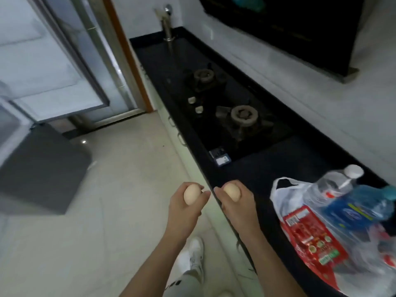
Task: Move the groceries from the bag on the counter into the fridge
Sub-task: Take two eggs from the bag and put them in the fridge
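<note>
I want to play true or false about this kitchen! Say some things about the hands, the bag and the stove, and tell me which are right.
1. The left hand holds an egg. True.
2. The right hand holds nothing. False: it holds the other egg.
3. The plastic bag sits on the counter. True.
4. A pot stands on the stove. False: nothing stands on it.
5. The bag is empty. False: a bottle and a red packet show in it.

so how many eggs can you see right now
2: one egg in the left hand, the other egg in the right hand. More may be hidden inside the bag.
</note>
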Action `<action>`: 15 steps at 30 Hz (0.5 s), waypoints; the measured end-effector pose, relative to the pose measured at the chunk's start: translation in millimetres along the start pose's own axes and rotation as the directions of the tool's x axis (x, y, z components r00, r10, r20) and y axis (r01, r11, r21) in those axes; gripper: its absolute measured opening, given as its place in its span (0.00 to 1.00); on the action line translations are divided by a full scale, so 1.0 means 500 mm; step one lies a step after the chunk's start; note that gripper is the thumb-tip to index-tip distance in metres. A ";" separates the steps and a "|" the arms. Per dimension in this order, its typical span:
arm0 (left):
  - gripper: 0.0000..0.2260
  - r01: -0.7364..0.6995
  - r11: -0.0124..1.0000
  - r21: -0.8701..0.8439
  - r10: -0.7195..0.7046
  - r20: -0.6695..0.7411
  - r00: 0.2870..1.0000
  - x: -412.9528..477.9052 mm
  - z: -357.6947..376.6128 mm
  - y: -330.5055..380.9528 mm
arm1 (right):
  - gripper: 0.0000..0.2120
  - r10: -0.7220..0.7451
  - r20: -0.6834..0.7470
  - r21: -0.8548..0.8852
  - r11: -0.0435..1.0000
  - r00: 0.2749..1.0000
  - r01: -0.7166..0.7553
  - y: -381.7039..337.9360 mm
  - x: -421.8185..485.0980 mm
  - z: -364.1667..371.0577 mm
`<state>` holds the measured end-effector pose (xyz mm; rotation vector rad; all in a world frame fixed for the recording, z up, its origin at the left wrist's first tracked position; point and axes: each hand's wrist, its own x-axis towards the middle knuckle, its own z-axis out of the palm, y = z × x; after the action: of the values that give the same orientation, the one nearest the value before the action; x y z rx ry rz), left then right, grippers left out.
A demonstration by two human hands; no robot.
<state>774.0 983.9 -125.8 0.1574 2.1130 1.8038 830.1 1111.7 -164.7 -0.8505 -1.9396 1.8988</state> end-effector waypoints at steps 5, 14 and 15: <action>0.05 0.041 0.998 -0.054 -0.053 -0.245 0.968 -0.029 -0.135 -0.022 | 0.13 -0.032 0.208 -0.055 0.997 0.978 0.044 -0.003 -0.014 0.139; 0.06 0.057 0.993 -0.108 -0.104 -0.505 0.857 -0.031 -0.366 -0.058 | 0.17 -0.020 0.422 -0.106 0.992 0.906 0.072 -0.020 -0.021 0.398; 0.06 0.058 0.991 -0.122 -0.114 -0.525 0.844 -0.026 -0.394 -0.062 | 0.17 -0.018 0.437 -0.112 0.991 0.899 0.075 -0.021 -0.019 0.432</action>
<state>724.0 790.4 -129.3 -0.5206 2.3169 2.0678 708.3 933.2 -171.0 -0.4220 -2.3306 2.0922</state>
